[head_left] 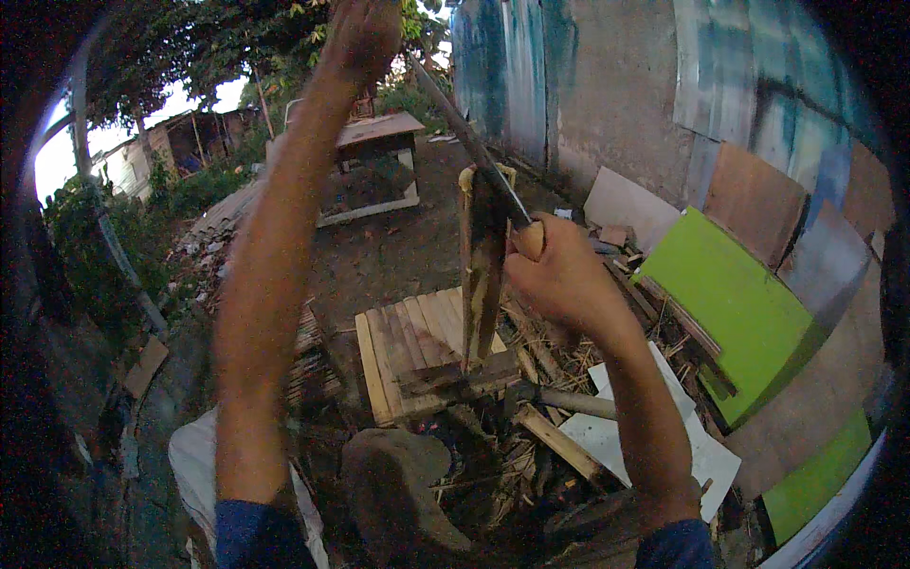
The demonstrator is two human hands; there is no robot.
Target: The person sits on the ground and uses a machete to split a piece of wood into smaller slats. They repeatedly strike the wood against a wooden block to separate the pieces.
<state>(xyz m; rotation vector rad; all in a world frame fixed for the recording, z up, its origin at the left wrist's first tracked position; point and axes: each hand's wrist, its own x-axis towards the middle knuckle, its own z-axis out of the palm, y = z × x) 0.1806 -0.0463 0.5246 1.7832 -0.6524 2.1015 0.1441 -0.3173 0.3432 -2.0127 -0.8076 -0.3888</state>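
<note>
Starting at the business end: the right hand (569,280) is clamping its fingers round a pale wooden handle (531,241), no doubt there. The left hand (365,45) is hanging way up at the top edge of the view, fingers looking curled, but it's blurry and partly cut off, so I can't tell whether they're gripping the far end or just hovering beside it

The handle is carrying a long, narrow blade (462,128), which is slanting up and left toward the left hand and crossing the top of an upright piece of wood (487,294). Can't say if the two are actually touching. The upright is standing toward the near right corner of a slatted wooden panel (384,332), though its foot is too murky to make out

My read: the person is in the middle of lining up or working the blade at the upright. I'd say the next move is calling for a firm right grip, a steady angle, and left fingers staying clear of any sharp edge

Further out, a white sheet (713,465) is lying right of the panel's near right corner, a bright green board (720,313) is leaning beyond that, and an old table (389,126) is sitting well past the panel's far edge
</note>
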